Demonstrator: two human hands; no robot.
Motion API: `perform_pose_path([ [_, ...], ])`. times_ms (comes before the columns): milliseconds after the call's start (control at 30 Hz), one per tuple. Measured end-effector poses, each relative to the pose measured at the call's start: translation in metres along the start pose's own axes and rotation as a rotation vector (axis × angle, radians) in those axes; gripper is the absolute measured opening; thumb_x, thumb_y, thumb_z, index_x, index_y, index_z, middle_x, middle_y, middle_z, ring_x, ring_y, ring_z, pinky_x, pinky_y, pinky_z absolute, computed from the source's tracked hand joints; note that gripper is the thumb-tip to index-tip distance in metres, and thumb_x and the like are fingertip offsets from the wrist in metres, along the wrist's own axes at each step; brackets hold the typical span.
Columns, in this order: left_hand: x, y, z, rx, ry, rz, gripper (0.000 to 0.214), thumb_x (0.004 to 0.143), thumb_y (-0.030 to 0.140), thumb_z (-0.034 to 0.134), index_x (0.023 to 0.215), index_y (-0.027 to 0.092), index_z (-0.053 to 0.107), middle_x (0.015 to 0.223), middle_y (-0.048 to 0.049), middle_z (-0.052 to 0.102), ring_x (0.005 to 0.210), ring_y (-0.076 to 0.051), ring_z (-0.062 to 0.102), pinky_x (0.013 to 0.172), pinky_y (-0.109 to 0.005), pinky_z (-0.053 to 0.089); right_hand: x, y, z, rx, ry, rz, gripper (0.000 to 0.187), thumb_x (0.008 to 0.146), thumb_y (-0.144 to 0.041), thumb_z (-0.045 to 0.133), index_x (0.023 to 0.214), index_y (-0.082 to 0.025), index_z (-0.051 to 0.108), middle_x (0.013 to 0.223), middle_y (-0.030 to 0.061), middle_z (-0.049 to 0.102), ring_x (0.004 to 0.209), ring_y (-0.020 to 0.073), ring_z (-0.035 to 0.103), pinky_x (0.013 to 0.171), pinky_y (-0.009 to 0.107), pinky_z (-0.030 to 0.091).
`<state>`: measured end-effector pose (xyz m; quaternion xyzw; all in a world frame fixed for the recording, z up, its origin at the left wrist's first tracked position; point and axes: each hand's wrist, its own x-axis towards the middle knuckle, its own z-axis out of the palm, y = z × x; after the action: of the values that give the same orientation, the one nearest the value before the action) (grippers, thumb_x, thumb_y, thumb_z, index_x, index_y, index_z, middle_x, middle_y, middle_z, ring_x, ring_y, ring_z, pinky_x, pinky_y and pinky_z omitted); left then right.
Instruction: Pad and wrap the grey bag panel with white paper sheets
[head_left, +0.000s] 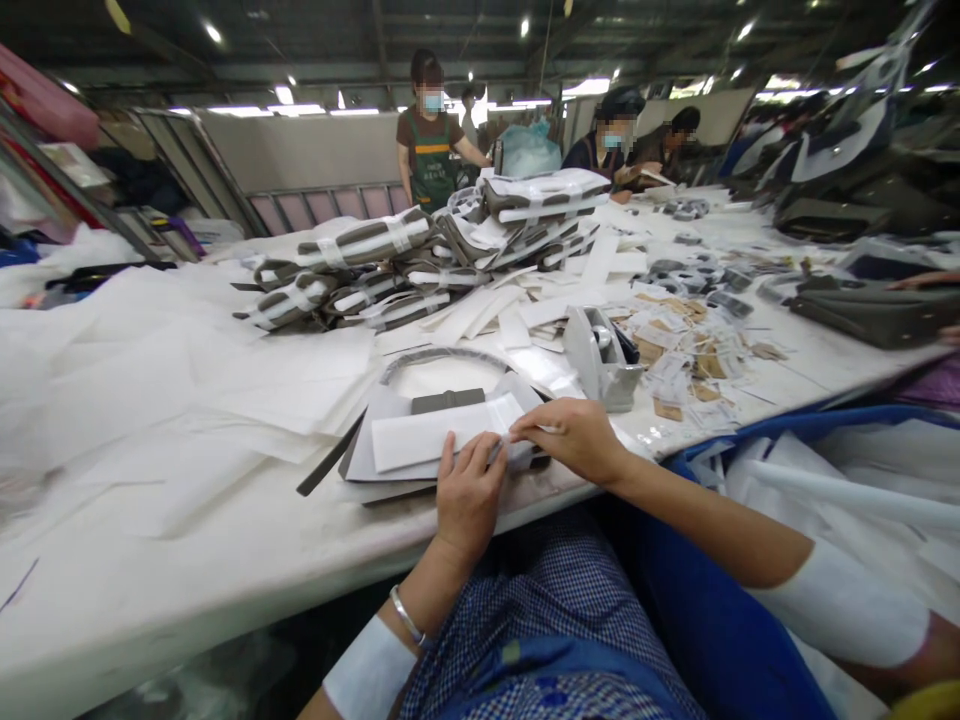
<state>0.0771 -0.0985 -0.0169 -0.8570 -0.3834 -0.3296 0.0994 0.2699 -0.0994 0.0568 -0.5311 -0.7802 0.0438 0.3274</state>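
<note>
A grey bag [360, 462] lies flat at the table's front edge, its wrapped handle [448, 353] arching away from me. A white padding strip [420, 438] rests across it. My left hand [471, 490] presses on the strip's near edge, fingers laid out over strip and bag. Close beside it, my right hand [577, 438] is closed in a pinch at the strip's right end. What sits between those fingertips is too small to make out. A grey tape dispenser [600, 360] stands just beyond my right hand.
White sheets [172, 390] cover the table's left side. Wrapped bags [367, 245] are piled ahead, with paper tags [675, 350] scattered to the right. A blue bin [690, 460] with white wrapping stands at my right. Co-workers [431, 140] are across the table.
</note>
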Motion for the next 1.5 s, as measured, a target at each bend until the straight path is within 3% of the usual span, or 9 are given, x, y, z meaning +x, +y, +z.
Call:
perform_pose_path([
  [100,0.0,-0.001,0.001,-0.037,0.025,0.011,0.021,0.096,0.015,0.056,0.115,0.019,0.065,0.115,-0.0057,0.07,0.113,-0.02,0.062,0.117,-0.049,0.03,0.018,0.008,0.007,-0.016,-0.069,0.146,0.006,0.083,-0.03,0.073,0.08,-0.031,0.078,0.084,-0.0055,0.077,0.083,0.0174,0.07,0.079,0.028,0.05],
  [267,0.003,-0.003,-0.001,-0.075,0.025,0.009,0.017,0.096,0.017,0.055,0.11,0.018,0.064,0.113,-0.0049,0.07,0.107,-0.02,0.063,0.113,-0.043,0.037,0.032,0.025,0.019,-0.026,-0.16,-0.037,0.005,0.076,-0.026,0.08,0.076,-0.024,0.075,0.091,0.0015,0.071,0.097,0.0212,0.06,0.09,0.032,0.046],
  [533,0.005,-0.009,-0.002,-0.029,-0.019,0.063,0.025,0.098,0.018,0.051,0.12,0.021,0.062,0.135,-0.0053,0.061,0.111,-0.02,0.061,0.111,-0.041,0.039,0.051,0.041,0.024,-0.015,-0.383,0.062,0.019,0.075,-0.031,0.081,0.078,-0.018,0.067,0.085,0.0022,0.061,0.083,0.0178,0.056,0.072,0.027,0.041],
  [1000,0.01,-0.016,-0.008,0.056,-0.08,0.166,0.041,0.092,0.009,0.057,0.132,0.016,0.058,0.131,-0.006,0.064,0.113,-0.024,0.061,0.099,-0.038,0.053,0.047,0.038,0.03,0.047,-0.285,0.099,0.018,0.075,-0.032,0.079,0.077,-0.018,0.067,0.082,0.0018,0.064,0.077,0.0165,0.059,0.067,0.026,0.042],
  [1133,0.012,-0.013,-0.01,0.038,-0.072,0.139,0.04,0.09,0.008,0.059,0.129,0.016,0.06,0.128,-0.0039,0.066,0.11,-0.024,0.062,0.094,-0.035,0.054,0.037,0.048,0.004,0.122,-0.223,0.054,0.008,0.084,-0.022,0.069,0.091,-0.019,0.069,0.092,0.0023,0.07,0.082,0.0151,0.063,0.077,0.025,0.048],
  [1200,0.012,-0.013,-0.008,0.019,-0.079,0.136,0.04,0.09,0.008,0.058,0.129,0.017,0.059,0.128,-0.0032,0.066,0.111,-0.024,0.062,0.095,-0.035,0.053,0.03,0.065,-0.024,0.147,-0.075,0.087,0.015,0.089,-0.025,0.063,0.101,-0.019,0.069,0.101,0.0042,0.072,0.089,0.0165,0.065,0.084,0.028,0.05],
  [1300,0.01,-0.015,-0.005,0.001,-0.078,0.138,0.04,0.091,0.009,0.057,0.131,0.017,0.058,0.13,-0.003,0.065,0.113,-0.024,0.06,0.098,-0.035,0.052,0.022,0.1,-0.069,0.11,0.188,0.396,0.021,0.089,-0.032,0.061,0.103,-0.02,0.07,0.108,0.0069,0.072,0.1,0.0219,0.065,0.095,0.035,0.047],
  [1400,0.008,-0.017,-0.003,-0.008,-0.073,0.13,0.041,0.092,0.01,0.058,0.131,0.017,0.057,0.13,-0.0028,0.065,0.114,-0.024,0.06,0.099,-0.036,0.051,0.021,0.132,-0.096,0.17,0.151,0.706,0.017,0.087,-0.032,0.064,0.089,-0.017,0.072,0.093,0.0079,0.075,0.096,0.0238,0.067,0.092,0.035,0.051],
  [1500,0.008,-0.017,-0.003,-0.016,-0.062,0.135,0.04,0.091,0.01,0.058,0.131,0.017,0.058,0.129,-0.0026,0.065,0.113,-0.024,0.061,0.098,-0.036,0.052,0.028,0.152,-0.1,0.295,0.051,0.858,0.025,0.087,-0.034,0.065,0.072,-0.015,0.069,0.078,0.0099,0.075,0.079,0.0215,0.071,0.076,0.031,0.057],
])
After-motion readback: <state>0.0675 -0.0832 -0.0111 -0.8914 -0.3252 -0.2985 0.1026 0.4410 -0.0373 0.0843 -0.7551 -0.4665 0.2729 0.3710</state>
